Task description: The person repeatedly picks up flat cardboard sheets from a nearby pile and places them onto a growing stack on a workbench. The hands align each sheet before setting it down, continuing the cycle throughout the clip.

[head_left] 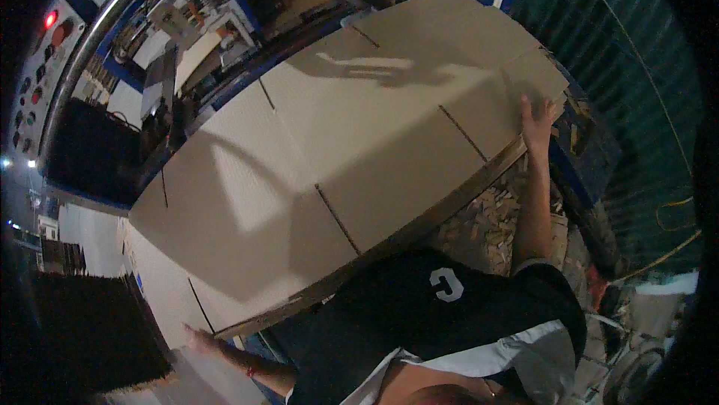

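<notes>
A long stack of brown corrugated cardboard sheets lies in front of me, running from near left to far right. Several narrow dark slots are cut into the top sheet's long edges. At the right end, my right hand rests on the corner by the near edge, its fingers apart. My left hand is at the opposite near corner, touching or just beside the cardboard edge. Its fingers look spread, though they are small and slightly blurred. Shadows fall across the top sheet.
A control panel with a lit red lamp stands at the left, beside a curved metal pipe. Blue-framed machinery lies beyond the stack. Cardboard scraps litter the floor below. A green corrugated wall closes the right side.
</notes>
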{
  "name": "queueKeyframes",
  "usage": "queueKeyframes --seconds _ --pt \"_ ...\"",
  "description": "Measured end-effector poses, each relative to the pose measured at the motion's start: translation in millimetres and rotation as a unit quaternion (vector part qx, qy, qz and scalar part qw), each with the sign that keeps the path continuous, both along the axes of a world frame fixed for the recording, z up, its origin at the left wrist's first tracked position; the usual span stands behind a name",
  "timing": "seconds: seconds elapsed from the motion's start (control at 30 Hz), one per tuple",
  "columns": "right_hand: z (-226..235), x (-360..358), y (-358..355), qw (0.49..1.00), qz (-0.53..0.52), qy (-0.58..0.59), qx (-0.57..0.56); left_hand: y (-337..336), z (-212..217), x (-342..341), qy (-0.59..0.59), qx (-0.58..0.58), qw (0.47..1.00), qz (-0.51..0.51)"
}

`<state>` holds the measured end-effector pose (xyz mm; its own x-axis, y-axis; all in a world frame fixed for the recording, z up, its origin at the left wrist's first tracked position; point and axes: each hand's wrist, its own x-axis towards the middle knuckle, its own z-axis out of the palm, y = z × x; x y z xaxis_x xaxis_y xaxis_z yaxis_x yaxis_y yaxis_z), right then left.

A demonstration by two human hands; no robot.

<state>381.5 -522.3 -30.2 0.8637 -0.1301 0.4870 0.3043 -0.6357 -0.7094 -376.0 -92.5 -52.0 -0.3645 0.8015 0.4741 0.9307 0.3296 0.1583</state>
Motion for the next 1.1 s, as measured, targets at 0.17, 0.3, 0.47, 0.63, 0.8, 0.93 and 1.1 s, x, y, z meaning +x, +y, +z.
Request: queueKeyframes --seconds 0.17,0.3,0.47,0.63,0.8,0.93,1.1 --pt "3 25 5 0.976 0.035 0.006 0.214 -22 12 9 0.038 -0.082 0.996 -0.017" --pt "37 41 10 0.882 0.181 -0.175 0.398 -33 47 35 -0.375 0.176 0.909 -0.048" --pt "108 35 -4 0.890 0.198 0.042 0.410 -36 57 40 -0.540 0.240 0.704 -0.395" --pt "149 -90 -18 0.921 0.236 -0.120 0.288 -52 54 36 -0.646 0.160 0.706 -0.243" --pt "96 -186 23 0.823 0.535 -0.186 -0.039 -112 50 98 -0.550 -0.012 0.723 -0.418" --pt "79 -190 51 0.679 0.624 -0.222 -0.317 -141 74 186 -0.168 -0.048 0.769 -0.616" --pt "77 -172 63 0.639 0.659 -0.208 -0.338 -138 116 222 0.047 -0.146 0.742 -0.653"
